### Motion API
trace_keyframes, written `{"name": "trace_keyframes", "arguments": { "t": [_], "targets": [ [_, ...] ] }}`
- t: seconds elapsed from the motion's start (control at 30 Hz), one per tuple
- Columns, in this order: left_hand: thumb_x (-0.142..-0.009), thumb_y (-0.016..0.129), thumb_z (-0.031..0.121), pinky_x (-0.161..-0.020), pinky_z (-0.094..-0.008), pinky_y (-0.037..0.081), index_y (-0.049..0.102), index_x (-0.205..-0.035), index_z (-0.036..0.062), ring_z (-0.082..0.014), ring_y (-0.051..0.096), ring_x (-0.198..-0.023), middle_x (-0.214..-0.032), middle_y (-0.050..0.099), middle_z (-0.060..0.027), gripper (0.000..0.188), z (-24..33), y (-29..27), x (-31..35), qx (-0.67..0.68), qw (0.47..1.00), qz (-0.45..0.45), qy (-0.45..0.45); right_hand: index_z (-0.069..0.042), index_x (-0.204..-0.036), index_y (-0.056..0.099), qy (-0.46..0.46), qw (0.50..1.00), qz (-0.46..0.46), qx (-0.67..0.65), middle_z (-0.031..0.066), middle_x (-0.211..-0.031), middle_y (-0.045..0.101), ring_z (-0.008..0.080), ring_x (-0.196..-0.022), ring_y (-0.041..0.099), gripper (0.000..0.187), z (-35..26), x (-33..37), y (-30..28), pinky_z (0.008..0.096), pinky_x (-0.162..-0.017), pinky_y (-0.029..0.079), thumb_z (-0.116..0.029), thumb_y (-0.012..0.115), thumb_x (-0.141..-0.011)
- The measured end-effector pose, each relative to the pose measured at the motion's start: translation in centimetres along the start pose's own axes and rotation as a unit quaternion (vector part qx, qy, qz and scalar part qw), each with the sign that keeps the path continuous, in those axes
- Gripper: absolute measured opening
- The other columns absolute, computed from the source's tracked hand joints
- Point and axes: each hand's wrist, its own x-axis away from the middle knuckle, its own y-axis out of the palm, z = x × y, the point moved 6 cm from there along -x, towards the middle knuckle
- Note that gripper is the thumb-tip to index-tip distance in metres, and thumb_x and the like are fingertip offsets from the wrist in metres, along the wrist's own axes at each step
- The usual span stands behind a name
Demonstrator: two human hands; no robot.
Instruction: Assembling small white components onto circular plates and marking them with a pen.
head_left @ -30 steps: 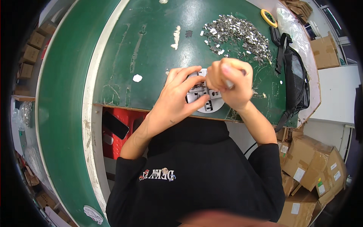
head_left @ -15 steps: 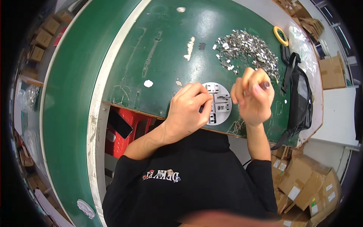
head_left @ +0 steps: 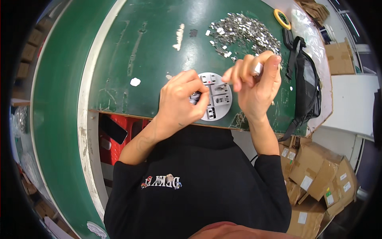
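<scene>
A round grey fixture (head_left: 225, 110) with several raised blocks and slots lies at the table's near edge. My left hand (head_left: 179, 98) is over its left side, with thumb and fingers pinched together. Something small and dark shows within that pinch, but its kind is hidden. Over the fixture's right side my right hand (head_left: 258, 89) is raised, its fingers curled. A small whitish piece (head_left: 258, 69) shows between those fingers; I cannot make out its kind. The index finger's tip points toward the fixture's blocks.
Beyond my right hand spreads a pile of small metal parts (head_left: 246, 34). A black bag (head_left: 307, 85) and a yellow tape roll (head_left: 282, 18) are on the right. A red stool (head_left: 117, 149) bearing a dark phone (head_left: 114, 129) stands below the table edge. Cardboard boxes (head_left: 318, 171) are stacked lower right.
My view has shifted, so the table and fixture appear further left and higher. The right hand has turned, and the whitish piece now shows in its fingers. The left hand stays pinched by the fixture.
</scene>
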Motion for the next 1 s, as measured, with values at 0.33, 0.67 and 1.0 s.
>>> {"name": "trace_keyframes", "arguments": {
  "t": [0.33, 0.67, 1.0],
  "targets": [
    [-0.075, 0.069, -0.009, -0.070, -0.0237, 0.046, 0.073, -0.088, -0.0011, -0.0149, 0.058, -0.080, -0.093, 0.065, -0.0056, 0.016, -0.3, -0.2, 0.4, 0.104, 0.993, -0.021, -0.051, -0.014, -0.080, 0.040, 0.007, 0.998, -0.022, -0.055, -0.0016, -0.052, 0.033, 0.0061, -0.043, 0.023, 0.041, 1.3, 1.4, 1.2, 0.0238, -0.040, 0.021, -0.044, 0.035, -0.108],
    [-0.075, 0.069, -0.008, -0.067, -0.0240, 0.047, 0.073, -0.090, -0.0001, -0.0150, 0.059, -0.077, -0.092, 0.064, -0.0039, 0.018, -0.7, -0.3, 0.2, 0.109, 0.993, -0.023, -0.039, -0.014, -0.078, 0.038, -0.011, 0.998, -0.058, -0.023, 0.0008, -0.049, 0.038, 0.0071, -0.042, 0.021, 0.037, 1.8, 1.7, 2.0, 0.0245, -0.040, 0.022, -0.037, 0.042, -0.106],
    [-0.075, 0.068, -0.008, -0.069, -0.0252, 0.047, 0.073, -0.091, 0.0000, -0.0161, 0.059, -0.078, -0.094, 0.064, -0.0038, 0.019, -0.6, -0.4, 0.2, 0.095, 0.994, -0.036, -0.040, -0.009, -0.066, 0.042, 0.061, 0.998, -0.009, 0.011, 0.0023, -0.056, 0.043, 0.0095, -0.049, 0.032, 0.030, 2.4, 2.1, 1.8, 0.0227, -0.045, 0.029, -0.008, 0.049, -0.095]
  ]
}}
